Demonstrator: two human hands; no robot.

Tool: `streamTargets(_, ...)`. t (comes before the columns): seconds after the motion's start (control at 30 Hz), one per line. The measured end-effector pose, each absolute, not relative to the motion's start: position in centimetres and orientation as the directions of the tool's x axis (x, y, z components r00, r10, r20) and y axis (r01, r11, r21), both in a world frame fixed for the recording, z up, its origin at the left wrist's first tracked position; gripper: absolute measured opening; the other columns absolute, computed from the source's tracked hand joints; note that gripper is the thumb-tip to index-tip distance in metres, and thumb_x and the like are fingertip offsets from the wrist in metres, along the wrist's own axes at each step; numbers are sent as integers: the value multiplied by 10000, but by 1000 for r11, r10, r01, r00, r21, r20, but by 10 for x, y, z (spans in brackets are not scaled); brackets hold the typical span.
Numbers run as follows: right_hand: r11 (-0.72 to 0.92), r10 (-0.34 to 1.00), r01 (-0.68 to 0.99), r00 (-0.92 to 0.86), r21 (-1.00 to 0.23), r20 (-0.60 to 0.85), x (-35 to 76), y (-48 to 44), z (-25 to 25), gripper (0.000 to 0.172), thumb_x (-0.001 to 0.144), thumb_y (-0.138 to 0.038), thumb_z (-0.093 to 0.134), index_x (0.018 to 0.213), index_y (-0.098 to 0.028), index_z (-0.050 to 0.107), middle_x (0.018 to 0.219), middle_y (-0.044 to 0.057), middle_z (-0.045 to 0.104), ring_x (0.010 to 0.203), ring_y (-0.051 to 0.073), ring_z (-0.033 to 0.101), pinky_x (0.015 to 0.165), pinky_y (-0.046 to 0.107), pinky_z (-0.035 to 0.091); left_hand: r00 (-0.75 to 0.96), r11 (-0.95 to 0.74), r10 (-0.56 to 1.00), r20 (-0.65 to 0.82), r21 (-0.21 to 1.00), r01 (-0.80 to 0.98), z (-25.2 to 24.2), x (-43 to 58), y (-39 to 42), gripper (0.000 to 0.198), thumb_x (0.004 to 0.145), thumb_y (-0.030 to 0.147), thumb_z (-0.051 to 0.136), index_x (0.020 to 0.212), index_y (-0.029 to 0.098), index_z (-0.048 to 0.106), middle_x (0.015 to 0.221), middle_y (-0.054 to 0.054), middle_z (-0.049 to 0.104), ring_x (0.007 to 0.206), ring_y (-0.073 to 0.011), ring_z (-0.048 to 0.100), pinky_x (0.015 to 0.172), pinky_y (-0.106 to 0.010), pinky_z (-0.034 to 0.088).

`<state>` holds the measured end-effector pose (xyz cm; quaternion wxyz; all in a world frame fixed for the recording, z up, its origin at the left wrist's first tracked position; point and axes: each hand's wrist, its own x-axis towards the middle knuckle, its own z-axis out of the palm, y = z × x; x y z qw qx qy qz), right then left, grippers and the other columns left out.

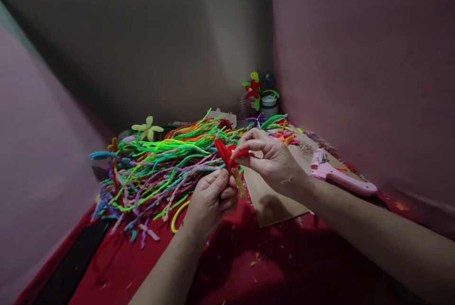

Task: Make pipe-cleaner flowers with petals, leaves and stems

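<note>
A red pipe-cleaner flower point(222, 149) is held up between my two hands above the red cloth. My left hand point(213, 196) pinches it from below at its base, where a yellowish strip point(240, 184) hangs down. With thumb and fingertips, my right hand point(268, 155) grips a petal on the flower's right side. Small pale bits show at the flower's centre, partly hidden by the right fingers. Behind the left hand spreads a large heap of coloured pipe cleaners point(152, 167).
A pink glue gun point(344, 179) lies at the right, beside a brown board point(266, 205). A pale yellow flower point(148, 128) rests at the heap's back left. Finished-looking flowers point(253, 89) stand by a white-lidded container point(269, 103) at the back. A dark flat object point(73, 262) lies front left.
</note>
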<state>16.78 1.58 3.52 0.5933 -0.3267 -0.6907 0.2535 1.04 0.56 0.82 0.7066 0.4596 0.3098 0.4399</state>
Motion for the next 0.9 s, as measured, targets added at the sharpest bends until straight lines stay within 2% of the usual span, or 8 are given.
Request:
streamTargets(0.27,695,717,96,-175,-713,675,174,16,36,162,778,-119,599,700,-232,684,830,9,524,877,159,476,833,366,373,521,299,851,-66,876,-378,9,8,5,229,832,309,526,698,126,557,489,54,414,332,-2,248,347,-129,221)
streamTargets(0.47,746,663,134,-239,-652,710,179,18,35,139,797,-138,599,741,-231,687,836,12,527,882,169,470,858,400,355,539,324,839,-76,865,-383,9,7,4,231,856,293,481,713,128,554,482,67,384,334,3,177,351,-137,200)
streamTargets(0.9,780,616,92,-289,-619,732,181,20,33,122,799,-129,604,753,-215,676,885,24,543,914,165,488,867,390,391,549,298,833,-70,893,-337,8,9,3,256,868,316,453,713,131,540,501,55,379,359,-9,208,379,-152,157)
